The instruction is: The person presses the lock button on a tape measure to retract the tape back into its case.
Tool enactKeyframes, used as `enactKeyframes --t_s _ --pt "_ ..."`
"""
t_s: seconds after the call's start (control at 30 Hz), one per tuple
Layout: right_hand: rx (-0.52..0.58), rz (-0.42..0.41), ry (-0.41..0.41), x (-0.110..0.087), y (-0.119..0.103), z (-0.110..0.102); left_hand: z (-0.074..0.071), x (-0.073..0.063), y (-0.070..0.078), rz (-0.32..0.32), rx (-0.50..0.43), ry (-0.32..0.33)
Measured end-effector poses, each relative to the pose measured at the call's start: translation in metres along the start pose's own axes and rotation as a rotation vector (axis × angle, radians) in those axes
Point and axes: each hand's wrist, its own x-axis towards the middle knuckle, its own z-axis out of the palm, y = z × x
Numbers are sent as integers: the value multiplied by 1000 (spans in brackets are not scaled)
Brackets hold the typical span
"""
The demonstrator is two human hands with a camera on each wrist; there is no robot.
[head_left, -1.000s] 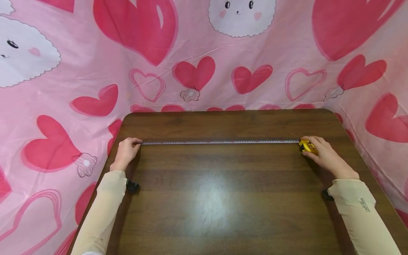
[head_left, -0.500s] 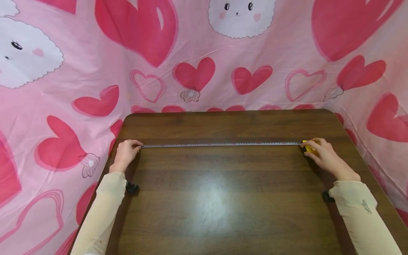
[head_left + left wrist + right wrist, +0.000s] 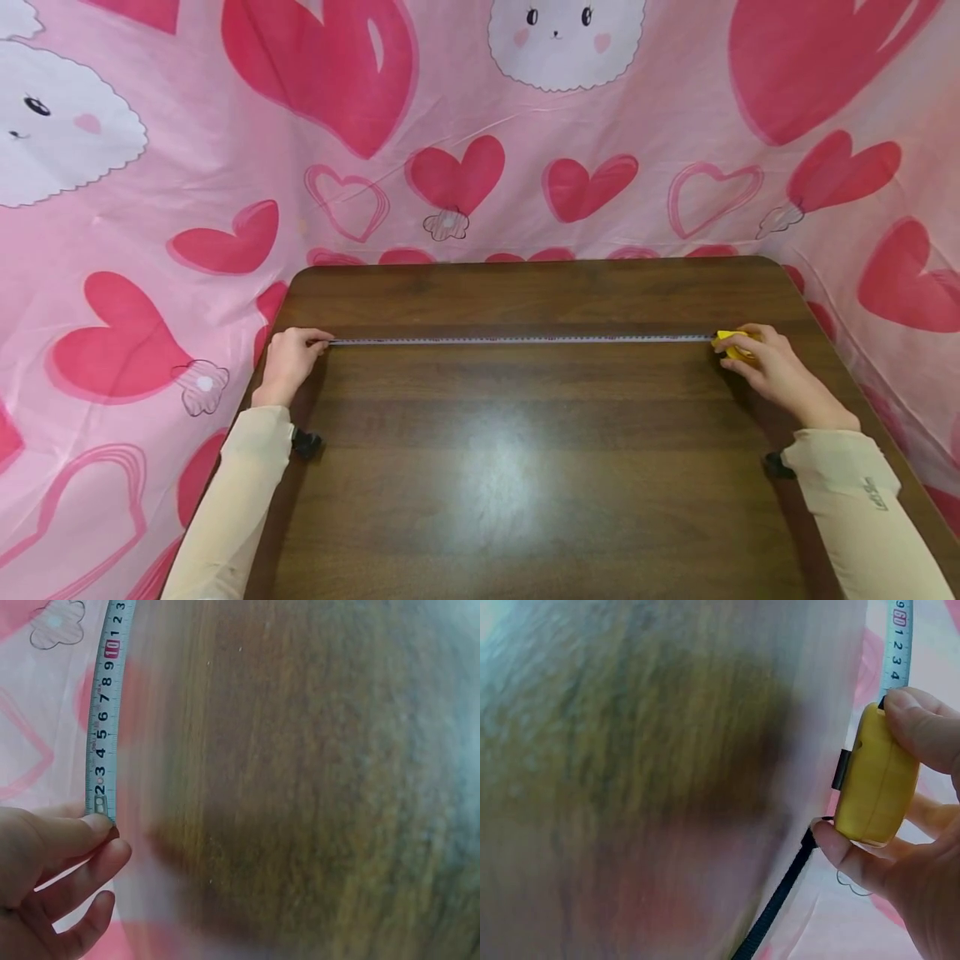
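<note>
On my feed, the left hand (image 3: pixel 289 367) pinches the tape (image 3: pixel 517 340) by its tip; its long axis runs rightward from that hand, above the bench (image 3: pixel 495 483), to the case (image 3: pixel 877 776), which the right hand (image 3: pixel 783 379) grips.

The brown wood-grain tabletop (image 3: pixel 420 417) has rounded far corners, a straight far edge, and glare (image 3: pixel 495 475) near its middle.

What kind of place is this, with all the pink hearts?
Perhaps a makeshift filming corner: wrinkled pink heart-print sheeting hangs behind and beside a brown wood-grain table, and small black devices show at both wrists.
</note>
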Motion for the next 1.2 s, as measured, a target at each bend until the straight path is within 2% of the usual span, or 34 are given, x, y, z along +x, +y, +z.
enactKeyframes --t_s 0.23,0.43,0.7,0.8,1.0,1.2 --pt "-6 -14 2 -2 0 -1 -2 -4 -1 42 11 2" --pt "-10 -18 12 -1 -1 -1 -3 -6 -4 32 1 -13" --pt "28 -8 19 -4 -3 -3 -3 -5 -6 52 -13 19" --pt "40 24 15 -4 -5 -5 -4 -6 -7 48 -11 16" --pt "61 177 -61 -6 -9 -14 -7 -7 -7 44 -8 7" --pt "27 208 -85 -9 -9 -16 -8 -9 -8 39 -11 -2"
